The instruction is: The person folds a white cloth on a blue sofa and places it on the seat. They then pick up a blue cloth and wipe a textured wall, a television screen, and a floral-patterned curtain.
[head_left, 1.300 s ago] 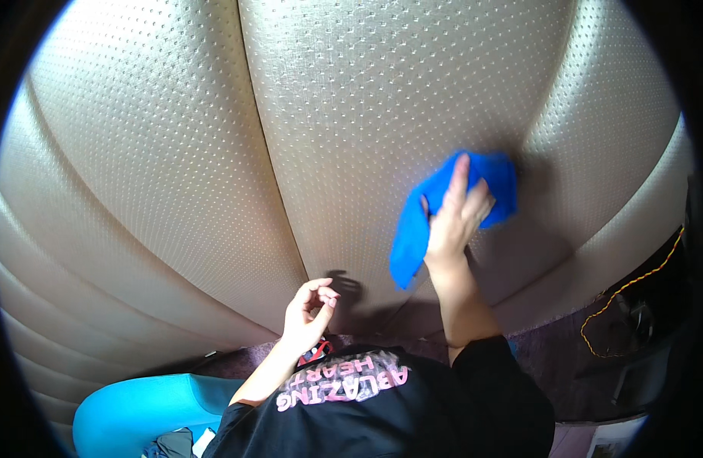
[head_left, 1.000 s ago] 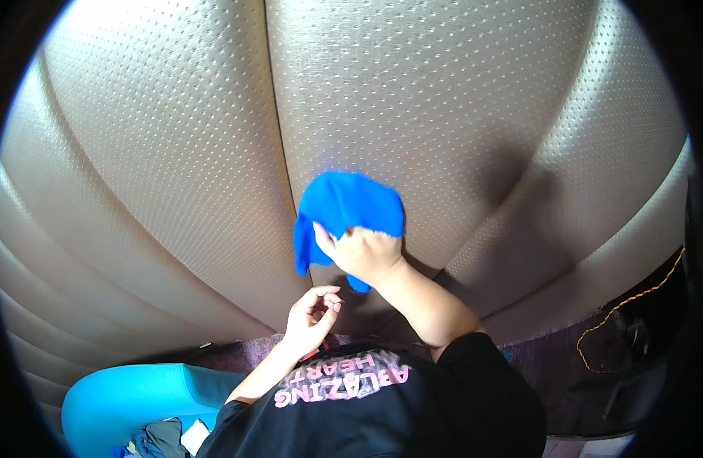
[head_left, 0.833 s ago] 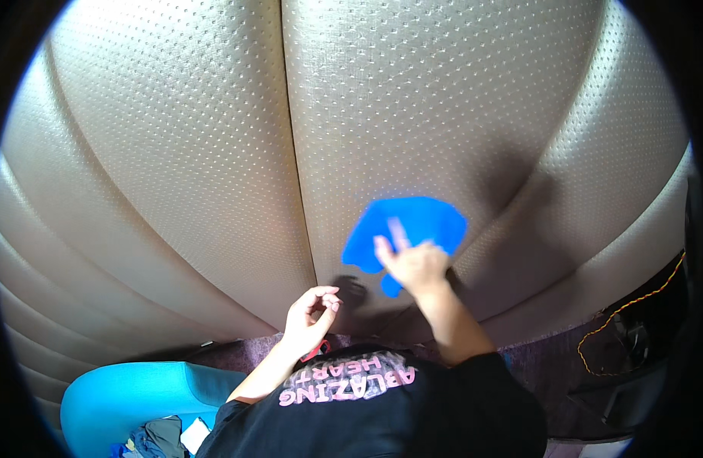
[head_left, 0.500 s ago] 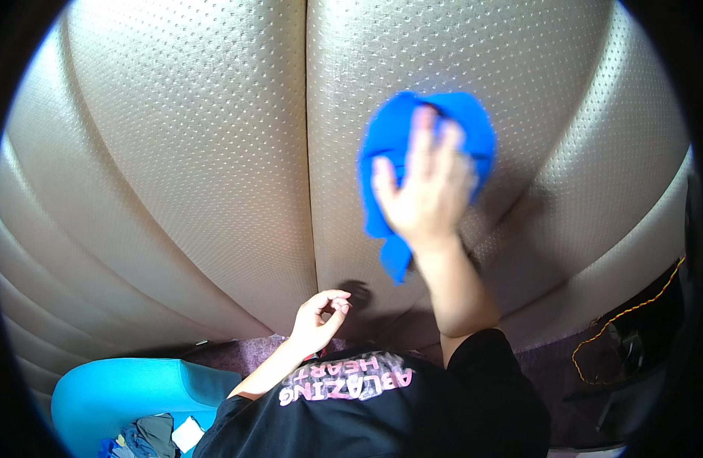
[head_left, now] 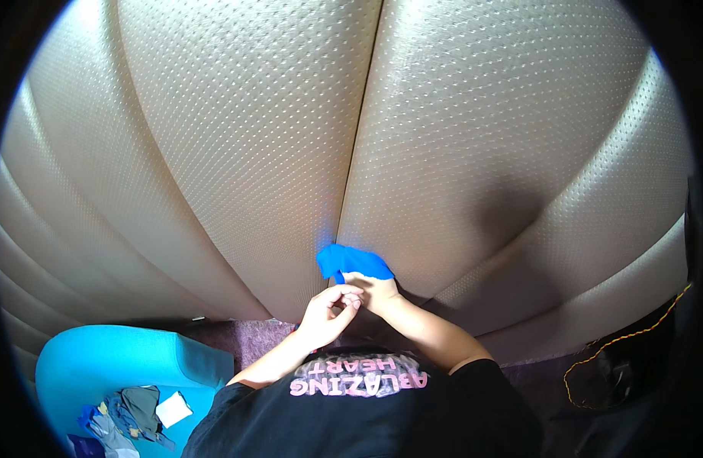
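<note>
A blue cloth lies against the padded, dimpled beige wall, low down beside the dark vertical seam. My right hand holds it there; the cloth covers most of the fingers, and the left hand overlaps part of the view. Just left of it, my left hand is loosely curled, thumb close to the fingertips, with nothing visible inside. I cannot tell whether the two hands touch.
At the lower left stands a turquoise seat with crumpled clothes and a white folded piece on it. A twisted yellow cord hangs at the right over dark items. Purple carpet shows below the wall.
My right hand has brought the cloth down and left, from higher on the right-hand panel to the seam near my left hand. The left hand stays curled. The view has shifted slightly.
</note>
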`<act>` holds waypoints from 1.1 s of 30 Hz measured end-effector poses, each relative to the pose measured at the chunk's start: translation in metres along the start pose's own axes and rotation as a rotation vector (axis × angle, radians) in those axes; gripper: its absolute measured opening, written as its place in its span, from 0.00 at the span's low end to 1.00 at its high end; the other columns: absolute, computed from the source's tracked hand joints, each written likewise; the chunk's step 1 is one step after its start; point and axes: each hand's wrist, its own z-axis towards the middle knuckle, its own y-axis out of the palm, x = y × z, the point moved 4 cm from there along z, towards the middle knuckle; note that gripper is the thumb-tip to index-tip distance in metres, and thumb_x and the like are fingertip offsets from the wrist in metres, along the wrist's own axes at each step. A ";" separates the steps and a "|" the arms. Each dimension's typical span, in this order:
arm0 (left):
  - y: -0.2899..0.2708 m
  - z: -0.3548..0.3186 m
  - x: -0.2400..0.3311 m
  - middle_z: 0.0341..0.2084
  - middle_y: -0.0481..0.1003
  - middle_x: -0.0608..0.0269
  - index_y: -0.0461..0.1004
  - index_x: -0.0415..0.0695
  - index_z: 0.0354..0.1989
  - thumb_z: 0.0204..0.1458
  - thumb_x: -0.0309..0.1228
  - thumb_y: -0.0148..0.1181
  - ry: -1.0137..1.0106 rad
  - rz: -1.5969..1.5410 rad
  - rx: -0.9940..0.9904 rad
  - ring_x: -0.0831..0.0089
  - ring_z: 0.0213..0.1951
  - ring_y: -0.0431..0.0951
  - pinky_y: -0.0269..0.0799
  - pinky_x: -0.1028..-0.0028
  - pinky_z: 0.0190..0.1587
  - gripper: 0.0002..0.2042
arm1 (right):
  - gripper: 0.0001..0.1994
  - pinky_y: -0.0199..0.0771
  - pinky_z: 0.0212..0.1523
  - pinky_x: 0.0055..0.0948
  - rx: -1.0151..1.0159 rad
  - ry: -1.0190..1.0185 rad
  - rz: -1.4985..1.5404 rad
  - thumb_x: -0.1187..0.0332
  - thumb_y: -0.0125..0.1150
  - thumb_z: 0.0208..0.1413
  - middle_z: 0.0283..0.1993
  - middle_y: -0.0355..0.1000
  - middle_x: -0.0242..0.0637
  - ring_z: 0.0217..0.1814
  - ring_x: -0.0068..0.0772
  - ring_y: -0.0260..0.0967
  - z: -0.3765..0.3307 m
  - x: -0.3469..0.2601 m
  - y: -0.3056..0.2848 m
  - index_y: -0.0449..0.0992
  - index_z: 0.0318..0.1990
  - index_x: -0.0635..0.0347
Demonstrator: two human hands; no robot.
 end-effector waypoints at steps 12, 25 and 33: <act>-0.016 -0.020 0.020 0.34 0.76 0.67 0.73 0.38 0.48 0.58 0.22 0.57 -0.005 0.094 0.151 0.81 0.39 0.75 0.72 0.79 0.45 0.10 | 0.10 0.77 0.36 0.32 0.740 -0.275 -0.869 0.67 0.60 0.48 0.33 0.77 0.38 0.35 0.33 0.76 0.125 -0.143 -0.171 0.78 0.39 0.59; -0.039 -0.037 0.031 0.34 0.75 0.68 0.73 0.38 0.49 0.59 0.23 0.57 -0.010 0.092 0.180 0.83 0.38 0.74 0.71 0.79 0.43 0.10 | 0.11 0.74 0.37 0.36 0.574 -0.443 -0.419 0.64 0.62 0.49 0.29 0.68 0.41 0.31 0.41 0.70 0.064 -0.048 0.038 0.76 0.38 0.59; -0.070 -0.047 0.039 0.33 0.75 0.69 0.74 0.39 0.47 0.59 0.23 0.57 0.018 0.205 0.224 0.82 0.37 0.75 0.71 0.78 0.44 0.08 | 0.34 0.69 0.53 0.47 0.825 -0.449 -0.430 0.65 0.60 0.53 0.56 0.66 0.64 0.49 0.58 0.70 0.168 -0.152 -0.103 0.58 0.65 0.73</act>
